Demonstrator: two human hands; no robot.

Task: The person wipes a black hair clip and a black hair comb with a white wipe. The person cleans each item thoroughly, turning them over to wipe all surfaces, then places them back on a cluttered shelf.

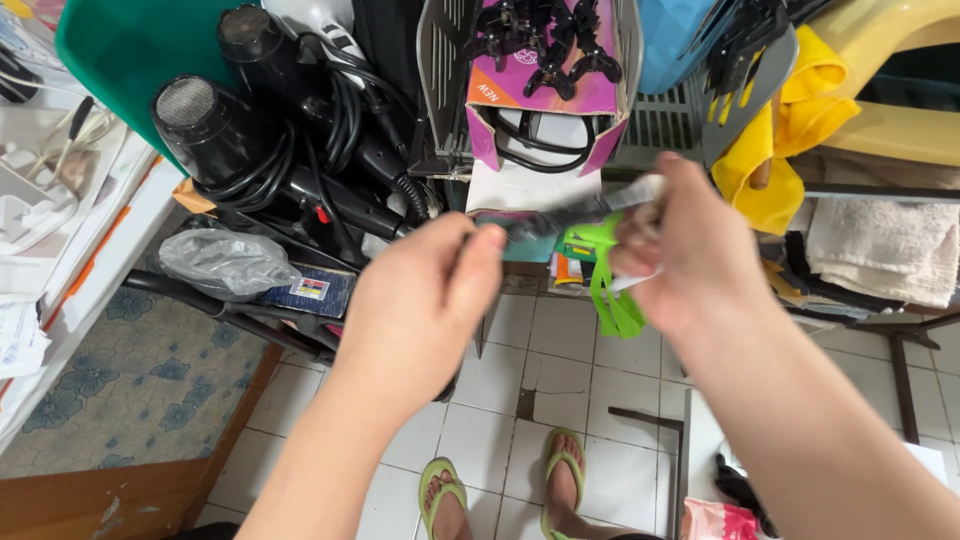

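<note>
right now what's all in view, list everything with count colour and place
hair dryers: two, black, cords coiled, upper left
basin: one, green, top left behind the dryers
plastic bag: one, clear grey, below the dryers
box of hair clips: one, purple-pink with black clips, top centre
yellow cloth: one, upper right
towel: one, off-white, right shelf
floor tiles: white, cracked, bottom centre
flip-flops: two, light green, on the feet
slim blurred tool: one, dark with pale end, between the hands
green strap: one, hanging under the right hand
left hand: pinching the tool's dark end
right hand: gripping the pale end
</note>
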